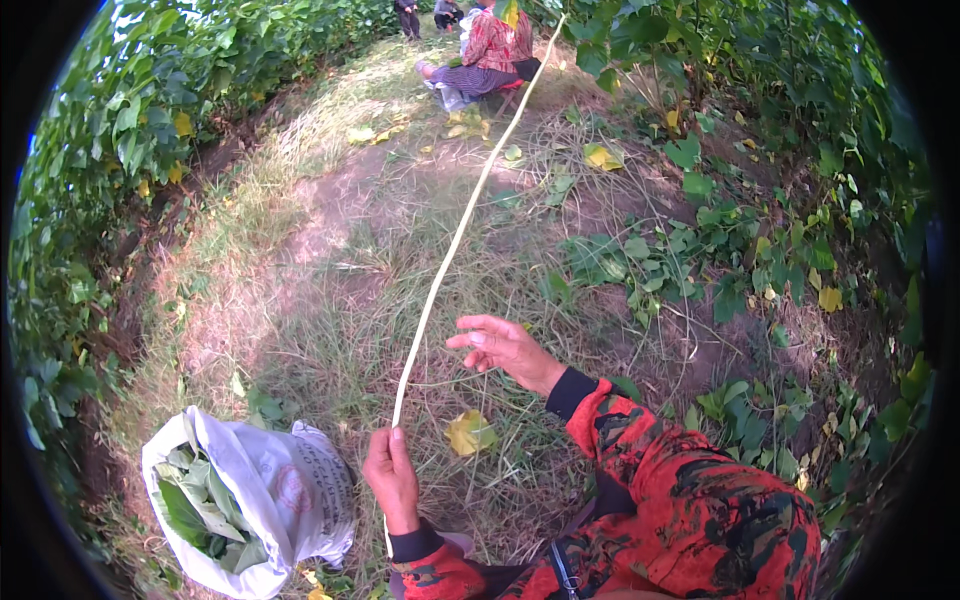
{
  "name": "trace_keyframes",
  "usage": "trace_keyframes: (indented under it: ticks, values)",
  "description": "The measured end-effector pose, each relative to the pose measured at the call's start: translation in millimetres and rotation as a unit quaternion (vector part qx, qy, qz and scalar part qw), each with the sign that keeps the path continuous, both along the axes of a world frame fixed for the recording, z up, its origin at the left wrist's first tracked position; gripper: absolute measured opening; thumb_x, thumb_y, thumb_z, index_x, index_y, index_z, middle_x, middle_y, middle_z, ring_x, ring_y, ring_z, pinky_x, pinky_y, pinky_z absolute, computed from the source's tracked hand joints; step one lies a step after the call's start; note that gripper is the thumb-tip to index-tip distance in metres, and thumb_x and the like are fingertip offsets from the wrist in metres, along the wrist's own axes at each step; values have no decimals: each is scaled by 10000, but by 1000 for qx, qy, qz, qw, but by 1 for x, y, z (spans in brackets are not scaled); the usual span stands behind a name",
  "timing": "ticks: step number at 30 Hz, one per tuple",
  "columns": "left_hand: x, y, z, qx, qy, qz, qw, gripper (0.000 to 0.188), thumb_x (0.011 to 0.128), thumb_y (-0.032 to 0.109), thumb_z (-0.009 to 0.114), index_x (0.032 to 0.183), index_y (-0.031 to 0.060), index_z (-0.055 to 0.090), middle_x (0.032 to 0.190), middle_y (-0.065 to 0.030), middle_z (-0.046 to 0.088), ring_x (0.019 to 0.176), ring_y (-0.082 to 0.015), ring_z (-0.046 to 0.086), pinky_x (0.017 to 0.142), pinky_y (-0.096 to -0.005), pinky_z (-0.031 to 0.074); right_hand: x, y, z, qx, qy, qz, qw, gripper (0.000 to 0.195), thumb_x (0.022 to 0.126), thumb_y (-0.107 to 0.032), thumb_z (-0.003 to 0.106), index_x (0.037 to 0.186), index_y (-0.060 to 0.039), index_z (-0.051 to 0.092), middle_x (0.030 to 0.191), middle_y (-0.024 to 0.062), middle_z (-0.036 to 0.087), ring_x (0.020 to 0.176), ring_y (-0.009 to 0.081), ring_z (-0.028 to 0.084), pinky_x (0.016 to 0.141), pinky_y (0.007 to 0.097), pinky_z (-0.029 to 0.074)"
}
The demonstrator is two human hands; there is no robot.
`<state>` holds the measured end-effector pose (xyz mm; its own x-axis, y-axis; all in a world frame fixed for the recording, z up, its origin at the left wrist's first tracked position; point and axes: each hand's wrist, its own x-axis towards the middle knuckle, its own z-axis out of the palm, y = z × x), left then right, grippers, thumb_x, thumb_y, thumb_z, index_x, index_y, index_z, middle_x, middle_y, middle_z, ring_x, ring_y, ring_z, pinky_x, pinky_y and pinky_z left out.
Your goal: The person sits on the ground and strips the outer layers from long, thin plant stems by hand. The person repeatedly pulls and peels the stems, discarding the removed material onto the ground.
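Observation:
My left hand (pixel 393 474) grips a long, pale, bare stem (pixel 457 240) near its lower end. The stem slants up and away over the grassy ground, bending slightly near its far tip. To the right of the stem, my right hand (pixel 511 352) hovers apart from it, fingers spread and holding nothing. A white woven sack (pixel 300 487) bearing printed writing stands to the left of my left hand. Its mouth gapes toward me, and large green leaves (pixel 202 510) fill the opening.
Leafy green bushes (pixel 135 112) line the left side, and more foliage (pixel 750 225) borders the right. Stripped stems (pixel 600 184) lie on the soil ahead. A person (pixel 495 52) sits on a low red stool, with other people farther back. A yellow leaf (pixel 471 433) rests on the grass.

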<state>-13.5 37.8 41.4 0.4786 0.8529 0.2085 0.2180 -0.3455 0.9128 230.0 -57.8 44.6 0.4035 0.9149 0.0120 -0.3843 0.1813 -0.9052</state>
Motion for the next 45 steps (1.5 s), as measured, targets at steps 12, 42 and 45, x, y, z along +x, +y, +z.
trace_keyframes:
  ticks: [12, 42, 45]
  values:
    - [-70, 21, 19, 98, 170, -7, 981, 91, 813, 101, 652, 809, 14, 628, 648, -92, 557, 581, -148, 515, 577, -282, 433, 50, -24, 6, 169, 206, -26, 964, 316, 898, -60, 476, 1209, -5, 476, 1062, 203, 634, 660, 125, 590, 628, 251, 499]
    - [1, -14, -14, 37, 144, -57, 987, 247, 910, 251, 586, 809, 28, 619, 576, -85, 508, 533, -165, 485, 527, -325, 399, -23, 22, -22, 15, 161, -4, 987, 198, 975, -181, 454, 1022, -20, 560, 917, 154, 674, 632, 94, 603, 567, 234, 499]
    - [2, -16, -15, 50, 148, -41, 987, 220, 895, 244, 607, 819, 38, 620, 585, -112, 526, 521, -213, 508, 527, -346, 413, -28, 22, -20, -6, 163, -21, 986, 190, 975, -180, 451, 1031, -26, 548, 925, 155, 671, 628, 99, 600, 569, 233, 498]
